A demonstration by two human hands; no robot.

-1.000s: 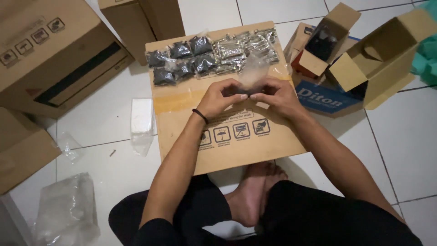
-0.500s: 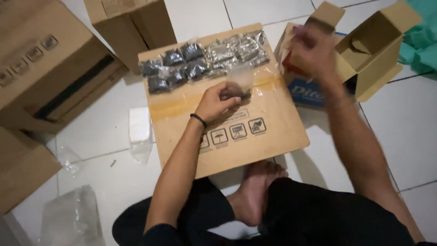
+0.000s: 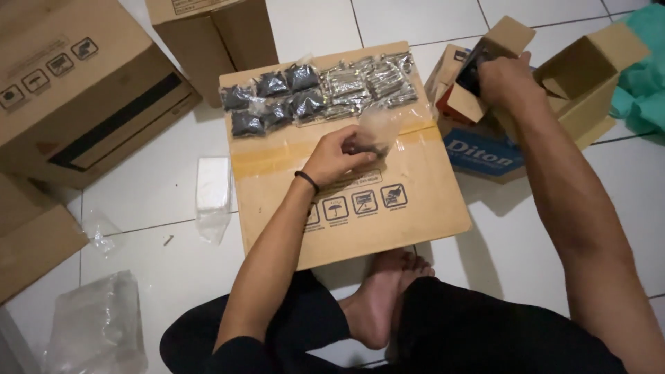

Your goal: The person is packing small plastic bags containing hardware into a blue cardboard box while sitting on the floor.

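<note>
My left hand (image 3: 339, 156) pinches a small clear plastic bag (image 3: 379, 128) with a few dark pieces at its bottom, held just above a flat cardboard sheet (image 3: 409, 215). My right hand (image 3: 509, 79) reaches into a small open cardboard box (image 3: 467, 100) at the right, fingers curled over dark contents; whether it grips anything is hidden. At the sheet's far edge lie several small bags of black parts (image 3: 273, 97) and several bags of silver metal parts (image 3: 367, 79).
A larger open box (image 3: 589, 76) and a blue box (image 3: 485, 152) sit at the right, beside teal cloth (image 3: 641, 76). Big cardboard boxes (image 3: 76, 83) stand at the left and behind. A white block (image 3: 213, 181) and loose plastic bags (image 3: 97, 325) lie on the tile floor.
My right hand has let go of the clear bag and moved right, up into the small open box. My left hand stays holding the bag.
</note>
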